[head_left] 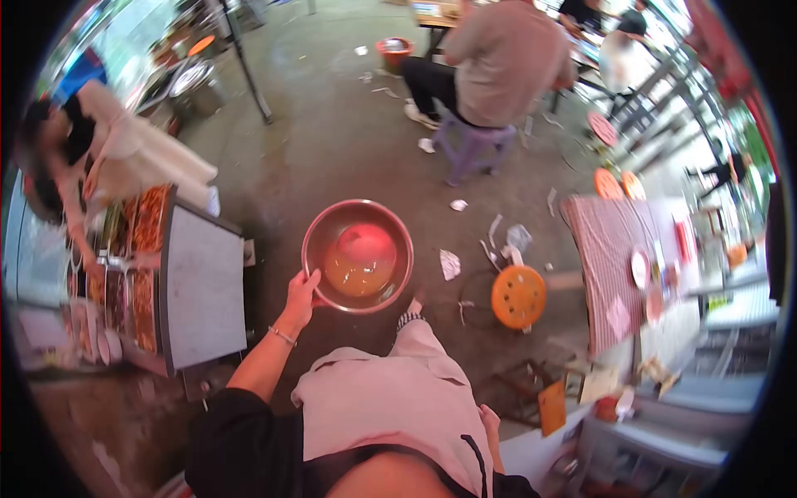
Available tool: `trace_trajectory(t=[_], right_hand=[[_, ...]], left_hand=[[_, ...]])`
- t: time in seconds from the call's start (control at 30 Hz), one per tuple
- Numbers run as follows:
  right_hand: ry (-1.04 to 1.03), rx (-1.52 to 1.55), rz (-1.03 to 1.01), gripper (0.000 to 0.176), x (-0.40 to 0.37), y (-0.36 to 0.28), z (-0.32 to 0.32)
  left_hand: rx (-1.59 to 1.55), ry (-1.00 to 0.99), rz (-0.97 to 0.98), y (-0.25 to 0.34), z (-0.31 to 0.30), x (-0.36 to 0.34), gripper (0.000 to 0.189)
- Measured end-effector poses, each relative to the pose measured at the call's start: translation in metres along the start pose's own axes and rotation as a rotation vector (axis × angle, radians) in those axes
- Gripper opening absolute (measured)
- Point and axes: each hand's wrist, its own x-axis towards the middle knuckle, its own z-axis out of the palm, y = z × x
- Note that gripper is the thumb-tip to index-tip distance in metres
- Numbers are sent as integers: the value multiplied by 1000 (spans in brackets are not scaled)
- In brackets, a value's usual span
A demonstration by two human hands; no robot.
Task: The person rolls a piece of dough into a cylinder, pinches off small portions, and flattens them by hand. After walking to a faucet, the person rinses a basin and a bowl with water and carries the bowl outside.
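Observation:
My left hand [300, 297] grips the near rim of a round metal bowl [319, 230], held out in front of me above the concrete floor. Inside the bowl lie a pink bowl or plate and some orange-brown liquid. My right hand [491, 422] hangs low beside my hip against my pink apron, only partly in view, with nothing visible in it. My foot shows just past the bowl.
A food counter [202, 282] with trays of dishes stands at left, a person leaning over it. An orange stool [518, 295] and a checked-cloth table [610, 249] are at right. A seated person [498, 66] on a purple stool is ahead. Paper litter dots the floor.

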Motion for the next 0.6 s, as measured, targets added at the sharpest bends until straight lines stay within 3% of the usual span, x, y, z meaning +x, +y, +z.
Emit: trace_trajectory(t=[0.17,0.23,0.4,0.53,0.6], right_hand=[[-306,-467,-352,33,126,-151,62],[-368,-413,-333,25,144,-239,118],[-427,-402,-231,16,174,-454,332],[-553,-602,-456,26,173,-591,547],[-606,-642,-550,27,133,-636,658]], left_hand=[[-190,144,-52,18,8,100,29],[-253,231,-61,29,13,131,29],[-390,481,-25,95,17,198,28],[-371,607,66,163,-3,303,28],[-332,584,143,207,-14,368,30]])
